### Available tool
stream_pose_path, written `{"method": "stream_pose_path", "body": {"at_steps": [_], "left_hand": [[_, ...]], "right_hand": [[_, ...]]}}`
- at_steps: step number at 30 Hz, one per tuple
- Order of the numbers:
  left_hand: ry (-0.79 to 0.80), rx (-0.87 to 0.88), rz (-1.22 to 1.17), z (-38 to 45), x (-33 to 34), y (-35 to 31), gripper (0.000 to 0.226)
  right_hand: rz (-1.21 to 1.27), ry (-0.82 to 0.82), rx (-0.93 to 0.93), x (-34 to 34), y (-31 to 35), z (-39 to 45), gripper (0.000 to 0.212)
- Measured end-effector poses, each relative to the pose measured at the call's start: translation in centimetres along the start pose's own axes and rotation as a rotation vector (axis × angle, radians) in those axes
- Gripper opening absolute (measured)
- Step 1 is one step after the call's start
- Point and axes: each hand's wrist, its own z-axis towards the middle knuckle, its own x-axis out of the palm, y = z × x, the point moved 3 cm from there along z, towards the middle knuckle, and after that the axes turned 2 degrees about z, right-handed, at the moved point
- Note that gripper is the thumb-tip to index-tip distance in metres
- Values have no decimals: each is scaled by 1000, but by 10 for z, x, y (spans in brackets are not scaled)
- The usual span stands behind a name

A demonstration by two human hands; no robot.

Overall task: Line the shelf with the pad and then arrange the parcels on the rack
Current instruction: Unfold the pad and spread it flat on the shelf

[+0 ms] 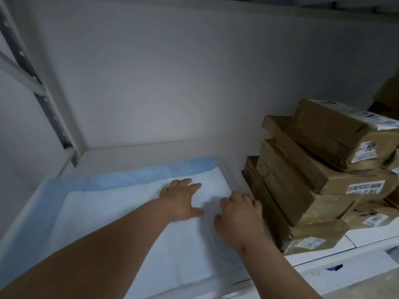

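A white pad with a blue border point(112, 212) lies spread over the left part of the white shelf point(151, 151). My left hand point(182, 199) rests flat on the pad near its far right corner, fingers straight. My right hand point(238, 216) lies at the pad's right edge, its fingers bent over that edge; whether they pinch it is hidden. Just to its right is a stack of brown paper parcels point(306, 190) with white labels, and my right fingertips are close to the lowest parcel.
A grey perforated upright post point(41, 100) stands at the shelf's far left corner. The white back wall point(172, 83) closes the shelf behind. More brown parcels point(388, 98) sit at the far right. The shelf's front rail point(323, 268) runs along the bottom right.
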Motion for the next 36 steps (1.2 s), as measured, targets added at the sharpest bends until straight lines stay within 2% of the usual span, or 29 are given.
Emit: {"method": "stream_pose_path", "body": {"at_steps": [2, 5, 8, 19, 24, 27, 32, 36], "left_hand": [[-20, -77, 1, -9, -4, 12, 91], [13, -157, -25, -24, -6, 32, 90], [-32, -249, -52, -43, -5, 54, 84], [-230, -628, -75, -161, 0, 151, 66], [-209, -657, -10, -200, 11, 176, 55], [-211, -680, -40, -215, 18, 183, 56], [-262, -705, -88, -229, 23, 179, 62], [-226, -798, -128, -234, 24, 175, 61]], "right_hand": [[39, 41, -53, 5, 4, 2, 46], [30, 133, 8, 10, 5, 4, 47], [-17, 104, 19, 4, 18, 8, 44], [57, 127, -559, 9, 192, 7, 41], [56, 98, -718, 14, 256, 9, 40], [57, 161, -778, 25, 280, 16, 51], [-9, 341, -769, 35, 296, 26, 75], [-66, 327, -779, 40, 304, 38, 71]]}}
